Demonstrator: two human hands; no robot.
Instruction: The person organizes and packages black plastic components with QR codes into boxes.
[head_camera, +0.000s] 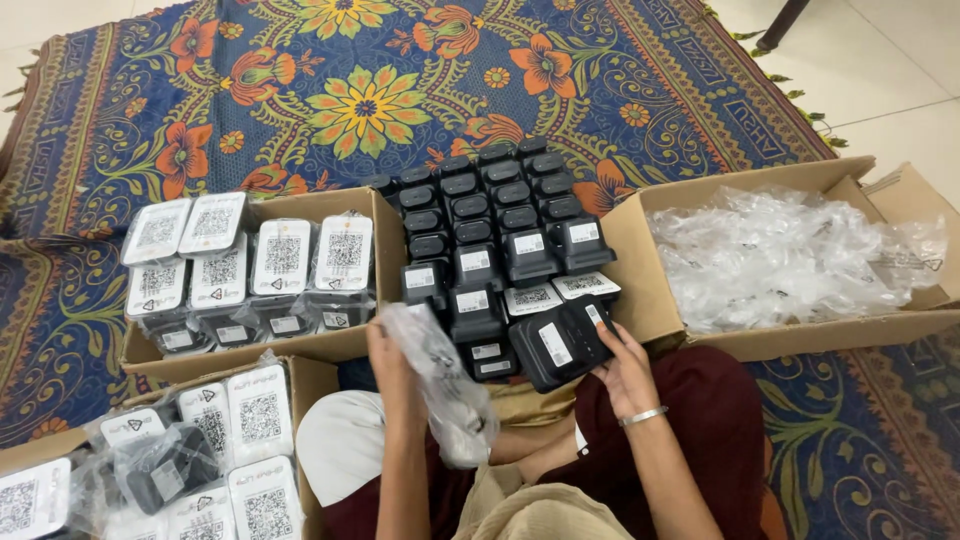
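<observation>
Floral rug (420, 90) on pale floor; cardboard box (660, 290) of clear empty bags (780, 255); boxes of bagged devices (250, 270).

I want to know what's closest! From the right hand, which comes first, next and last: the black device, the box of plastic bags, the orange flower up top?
1. Black device: held in the right hand.
2. Box of plastic bags: just right of it.
3. Orange flower: far up on the rug.
</observation>
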